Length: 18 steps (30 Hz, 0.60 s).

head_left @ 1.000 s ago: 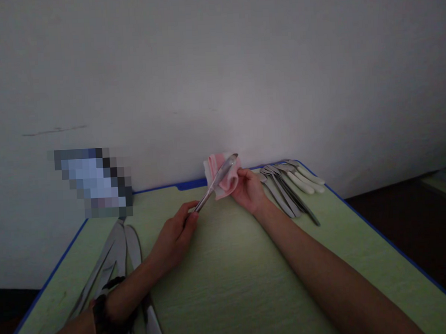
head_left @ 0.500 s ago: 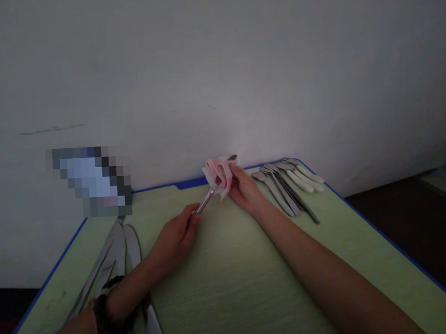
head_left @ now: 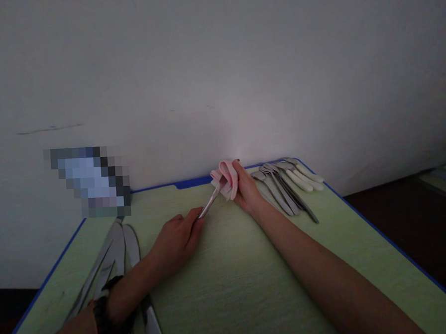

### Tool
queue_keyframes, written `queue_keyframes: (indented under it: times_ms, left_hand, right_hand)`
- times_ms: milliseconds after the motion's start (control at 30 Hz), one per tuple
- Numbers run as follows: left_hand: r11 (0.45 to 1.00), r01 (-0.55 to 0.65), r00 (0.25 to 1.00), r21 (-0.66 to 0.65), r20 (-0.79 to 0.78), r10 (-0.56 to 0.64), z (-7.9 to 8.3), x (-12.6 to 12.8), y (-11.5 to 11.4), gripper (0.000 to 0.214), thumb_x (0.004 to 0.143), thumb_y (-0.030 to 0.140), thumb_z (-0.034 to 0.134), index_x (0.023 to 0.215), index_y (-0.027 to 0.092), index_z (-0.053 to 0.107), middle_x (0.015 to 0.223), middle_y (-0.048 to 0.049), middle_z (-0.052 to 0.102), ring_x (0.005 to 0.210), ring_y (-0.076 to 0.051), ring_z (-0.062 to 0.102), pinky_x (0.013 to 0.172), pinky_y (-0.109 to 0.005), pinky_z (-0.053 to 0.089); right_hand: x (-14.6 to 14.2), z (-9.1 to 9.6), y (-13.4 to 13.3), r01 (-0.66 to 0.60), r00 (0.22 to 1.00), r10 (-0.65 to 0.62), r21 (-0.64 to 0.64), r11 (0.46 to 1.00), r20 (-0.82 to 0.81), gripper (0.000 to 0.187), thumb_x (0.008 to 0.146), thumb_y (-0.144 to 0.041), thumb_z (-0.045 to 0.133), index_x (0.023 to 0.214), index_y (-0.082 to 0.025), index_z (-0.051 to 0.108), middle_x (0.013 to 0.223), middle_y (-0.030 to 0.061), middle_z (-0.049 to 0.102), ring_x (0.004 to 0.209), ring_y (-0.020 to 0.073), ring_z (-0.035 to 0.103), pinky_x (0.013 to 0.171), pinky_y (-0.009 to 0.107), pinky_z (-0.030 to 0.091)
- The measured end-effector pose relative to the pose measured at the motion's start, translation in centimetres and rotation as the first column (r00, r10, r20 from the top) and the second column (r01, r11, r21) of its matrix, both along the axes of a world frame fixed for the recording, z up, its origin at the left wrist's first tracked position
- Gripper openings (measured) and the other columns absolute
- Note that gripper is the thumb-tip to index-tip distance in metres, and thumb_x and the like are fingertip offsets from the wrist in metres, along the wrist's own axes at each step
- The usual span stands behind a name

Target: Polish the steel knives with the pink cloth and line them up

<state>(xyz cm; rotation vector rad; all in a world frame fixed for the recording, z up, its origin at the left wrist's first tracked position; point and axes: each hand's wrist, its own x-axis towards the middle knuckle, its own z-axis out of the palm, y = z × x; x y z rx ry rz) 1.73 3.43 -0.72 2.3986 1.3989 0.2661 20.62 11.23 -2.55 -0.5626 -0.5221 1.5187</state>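
My left hand (head_left: 180,235) is closed around the handle of a shiny metal table knife (head_left: 209,206), which slants up and away to the right. A folded pink-and-white cloth (head_left: 228,179) wraps the knife's far part, so most of the blade is hidden; only a small dark tip pokes out beyond it. Gripping the cloth around the blade is my right hand (head_left: 248,189), its thumb on top. Under my left forearm, which wears a dark band, several table knives (head_left: 117,247) lie fanned out. Spoons (head_left: 278,189) lie just right of my right hand.
A green tabletop (head_left: 222,291) with a blue edge stands against a grey wall (head_left: 218,77). White-handled cutlery (head_left: 300,179) lies near the back right corner, beside the spoons. At the back left, a pixelated phone-like object (head_left: 91,181) stands upright.
My right hand and the cloth have shifted slightly along the knife, covering more of its tip. My left hand has moved a little to the right with the handle.
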Motion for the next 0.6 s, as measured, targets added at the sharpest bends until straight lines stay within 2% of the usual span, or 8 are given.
queue_keyframes:
  times_ms: [167,300,367,467,600]
  left_hand:
    - [1.000,-0.022,0.999,-0.006,0.034,0.022,0.04,-0.01,-0.04,0.041,0.095,0.034,0.025,0.121,0.015,0.050,0.085,-0.0097,0.068,0.082,-0.026,0.063,0.078,-0.038,0.047]
    - [0.999,-0.051,0.997,-0.008,0.065,0.052,0.05,-0.05,-0.10,0.039,0.096,0.034,0.025,0.119,0.016,0.050,0.087,-0.0097,0.068,0.083,-0.026,0.065,0.078,-0.038,0.048]
    - [0.998,-0.055,0.996,-0.009,0.071,0.056,0.09,-0.06,-0.10,0.038,0.096,0.034,0.024,0.119,0.016,0.049,0.087,-0.0094,0.069,0.084,-0.026,0.065,0.079,-0.038,0.048]
    - [0.999,-0.051,0.998,-0.018,0.048,0.051,0.15,-0.07,-0.05,0.039,0.096,0.033,0.023,0.120,0.015,0.049,0.086,-0.0099,0.069,0.083,-0.026,0.065,0.078,-0.038,0.048]
    - [1.000,-0.008,1.000,0.002,0.024,0.008,0.10,-0.08,0.05,0.042,0.096,0.032,0.023,0.124,0.014,0.048,0.088,-0.0114,0.069,0.084,-0.026,0.065,0.080,-0.039,0.047]
  right_hand:
    - [0.11,-0.06,0.49,-0.028,0.999,0.029,0.027,0.999,-0.025,0.021,0.083,-0.040,0.060,0.079,-0.020,0.063,0.071,-0.0001,0.068,0.068,0.0158,0.063,0.077,0.033,0.055]
    - [0.29,0.00,0.53,-0.095,0.995,0.095,0.048,0.994,0.016,0.014,0.080,-0.030,0.059,0.077,-0.017,0.063,0.068,0.0004,0.067,0.068,0.0169,0.063,0.071,0.031,0.056]
    - [0.29,0.04,0.29,-0.065,0.998,0.064,0.069,0.996,0.022,0.004,0.075,-0.022,0.062,0.077,-0.018,0.062,0.066,-0.0022,0.065,0.063,0.0134,0.061,0.064,0.025,0.054]
    - [0.14,0.02,-0.03,0.008,1.000,-0.009,0.045,0.999,0.020,0.013,0.069,-0.013,0.069,0.077,-0.019,0.061,0.065,-0.0050,0.065,0.059,0.0089,0.059,0.060,0.019,0.052]
    - [-0.07,-0.02,-0.07,0.021,0.999,-0.022,0.021,1.000,0.041,0.010,0.071,-0.016,0.071,0.073,-0.018,0.062,0.066,-0.0029,0.066,0.061,0.0105,0.061,0.066,0.022,0.055]
